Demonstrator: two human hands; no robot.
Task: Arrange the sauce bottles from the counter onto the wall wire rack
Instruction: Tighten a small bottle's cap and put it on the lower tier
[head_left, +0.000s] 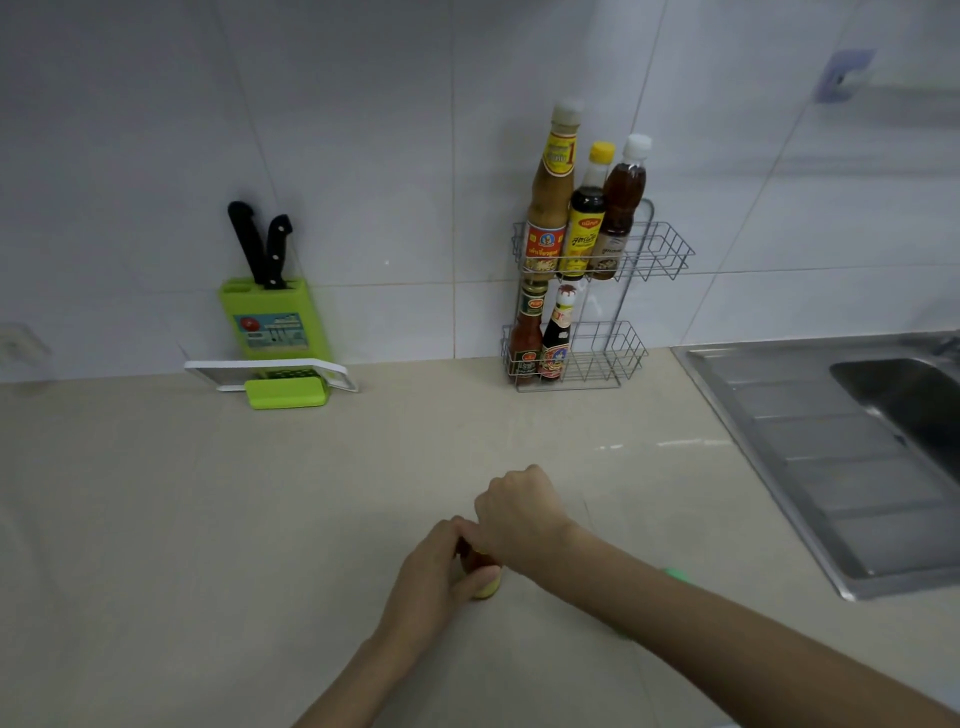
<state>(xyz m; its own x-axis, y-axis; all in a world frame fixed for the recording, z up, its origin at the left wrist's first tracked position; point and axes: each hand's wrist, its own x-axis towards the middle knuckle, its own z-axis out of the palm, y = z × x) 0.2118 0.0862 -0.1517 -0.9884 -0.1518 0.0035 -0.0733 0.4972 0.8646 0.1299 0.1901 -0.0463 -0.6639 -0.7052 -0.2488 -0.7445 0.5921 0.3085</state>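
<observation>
A two-tier wire rack (660, 254) hangs on the tiled wall. Its upper shelf holds three bottles: a tall tan sauce bottle (550, 197), a dark bottle with a yellow cap (587, 213) and a brown bottle with a white cap (621, 202). On the lower shelf stand a red chili sauce bottle (525, 338) and a dark sauce bottle (557, 332). On the counter near me, a small bottle with a yellow base (483, 571) is mostly hidden by both hands. My left hand (431, 577) grips its body. My right hand (519, 514) closes over its top.
A green knife block (275, 322) with two black-handled knives leans on the wall at the left, a white and green slicer (280, 384) in front of it. A steel sink (857, 452) with drainboard lies at the right. A green object (675, 574) peeks out behind my right forearm.
</observation>
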